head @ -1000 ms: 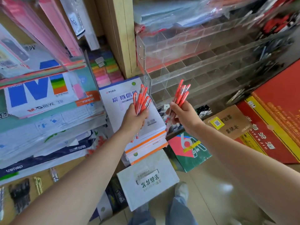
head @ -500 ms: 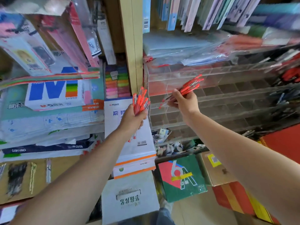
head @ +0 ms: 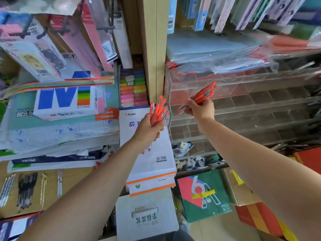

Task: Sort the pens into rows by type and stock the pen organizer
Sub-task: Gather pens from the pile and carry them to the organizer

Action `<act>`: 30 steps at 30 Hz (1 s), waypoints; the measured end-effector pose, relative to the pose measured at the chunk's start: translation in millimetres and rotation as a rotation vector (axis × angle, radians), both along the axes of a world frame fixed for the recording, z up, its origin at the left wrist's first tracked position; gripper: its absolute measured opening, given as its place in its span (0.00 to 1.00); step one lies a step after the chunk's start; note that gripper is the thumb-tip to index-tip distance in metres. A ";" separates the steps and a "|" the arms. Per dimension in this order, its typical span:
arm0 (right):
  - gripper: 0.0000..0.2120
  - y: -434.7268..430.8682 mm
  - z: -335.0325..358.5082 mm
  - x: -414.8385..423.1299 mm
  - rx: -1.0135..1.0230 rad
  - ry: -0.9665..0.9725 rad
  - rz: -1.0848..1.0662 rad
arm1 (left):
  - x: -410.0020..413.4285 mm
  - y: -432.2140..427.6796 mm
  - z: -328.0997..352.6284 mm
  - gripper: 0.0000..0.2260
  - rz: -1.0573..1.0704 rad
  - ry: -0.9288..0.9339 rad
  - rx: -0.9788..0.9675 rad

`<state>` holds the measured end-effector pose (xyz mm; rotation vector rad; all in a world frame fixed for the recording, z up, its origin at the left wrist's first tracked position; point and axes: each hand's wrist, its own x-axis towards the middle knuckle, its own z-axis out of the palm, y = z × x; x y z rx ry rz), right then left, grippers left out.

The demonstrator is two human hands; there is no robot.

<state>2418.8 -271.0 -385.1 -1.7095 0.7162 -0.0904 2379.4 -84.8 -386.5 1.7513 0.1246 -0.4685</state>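
Head view, left hand [head: 147, 130], right hand [head: 200, 108], each gripping red pens [head: 158, 113]

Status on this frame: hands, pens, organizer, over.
Left hand grips one bunch of red pens, upright. Right hand holds second bunch, angled toward the clear acrylic organizer. Nearby compartments look empty; nothing blocking.

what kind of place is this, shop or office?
Likely a stationery shop: stacked paper reams, a clear acrylic pen organizer with rows of compartments, and packaged stationery hanging above.
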 end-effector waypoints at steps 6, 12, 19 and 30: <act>0.06 -3.2 -5.4 2.2 -0.120 0.077 0.040 | 2.1 -1.2 1.0 0.05 -0.050 0.016 -0.016; 0.15 -10.1 -5.5 1.2 -0.045 0.032 0.067 | 1.4 -1.2 5.2 0.08 -0.081 0.058 -0.029; 0.13 -12.1 9.5 -32.1 -0.079 -0.114 -0.028 | -11.0 -7.5 12.7 0.07 -0.140 0.081 -0.046; 0.10 -0.6 5.4 -85.9 0.461 0.040 0.415 | -41.9 -37.6 25.2 0.04 -0.457 0.304 -0.141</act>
